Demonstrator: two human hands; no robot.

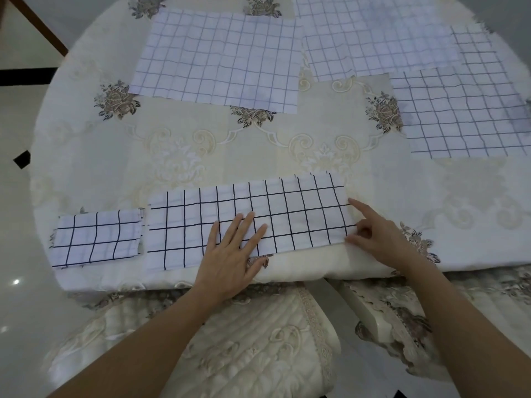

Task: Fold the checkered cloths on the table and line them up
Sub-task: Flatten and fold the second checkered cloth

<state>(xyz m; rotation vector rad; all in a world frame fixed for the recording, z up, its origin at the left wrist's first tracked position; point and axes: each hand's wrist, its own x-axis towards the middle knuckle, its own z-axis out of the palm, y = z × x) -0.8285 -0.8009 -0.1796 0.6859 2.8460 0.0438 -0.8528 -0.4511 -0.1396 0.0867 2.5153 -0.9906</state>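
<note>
View from my head, looking down on the tabletop (86, 173), which is covered by a cream floral cover. The half-folded cloth (250, 222), a long checkered strip, lies near the tabletop edge closest to me, its long axis running left to right. My left hand (230, 254) rests open and flat on the strip's near middle, fingers spread, pinning it down. My right hand (376, 239) is at the strip's right short end: the index finger points along the upper corner, and the other fingers curl at the lower corner, where they appear to pinch the edge, though the grip is partly hidden. Just left of the strip, apart from it by a narrow gap, lies the folded cloth (97, 239), small and already compact. Beyond the strip, well apart from it, three unfolded cloths lie flat: one straight beyond (218, 58), one beyond and to the right (373, 38), one further right and nearer (465, 116). Judgement: the strip needs a crosswise fold, right end carried leftward over the pinned middle; my right hand is the nearer to that end.
</note>
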